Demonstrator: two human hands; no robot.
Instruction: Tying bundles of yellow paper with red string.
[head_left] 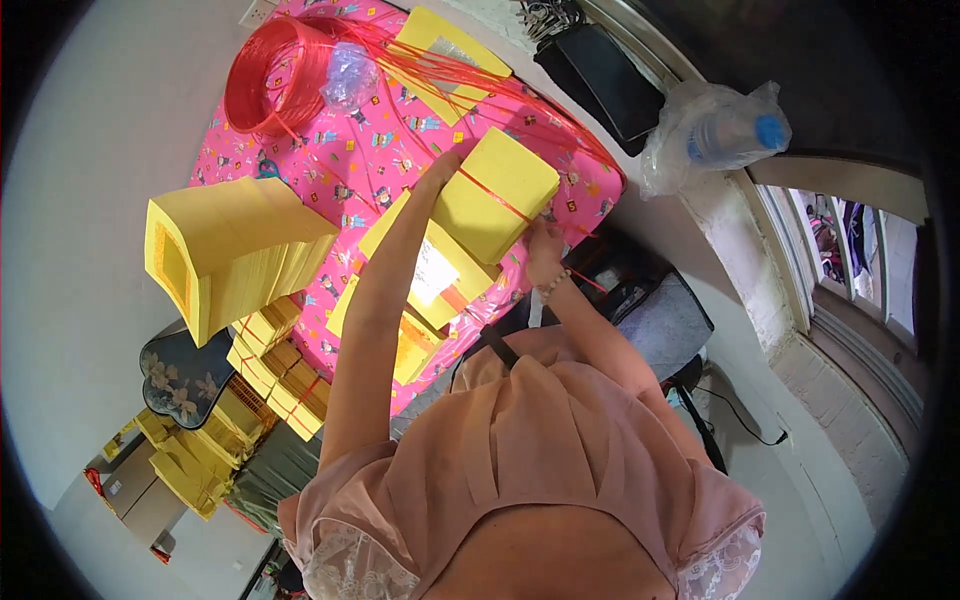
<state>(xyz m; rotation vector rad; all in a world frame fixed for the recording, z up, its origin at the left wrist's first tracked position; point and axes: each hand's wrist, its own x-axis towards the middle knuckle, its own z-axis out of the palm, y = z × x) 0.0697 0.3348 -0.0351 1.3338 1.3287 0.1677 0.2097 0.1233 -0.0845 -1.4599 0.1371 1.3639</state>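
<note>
A thick block of yellow paper sheets (500, 185) rests on a pink patterned table cover, with a red plastic strap (490, 192) lying across its top. My left hand (442, 172) grips its far left edge, fingers partly hidden behind the paper. At the right edge, where the strap comes over the side, my right hand (544, 252) is closed on the strap; its fingertips are partly hidden. Beneath and nearer to me lie more yellow paper pieces, one with a white label (433, 272). A short red strap end shows beside my right wrist.
A tall yellow paper stack (240, 250) stands at the left, with strapped bundles (285, 385) below it. A red strap coil (275, 75) lies at the far left, its loose strands trailing right. A bagged bottle (735, 138) and a black case (605, 85) sit by the window.
</note>
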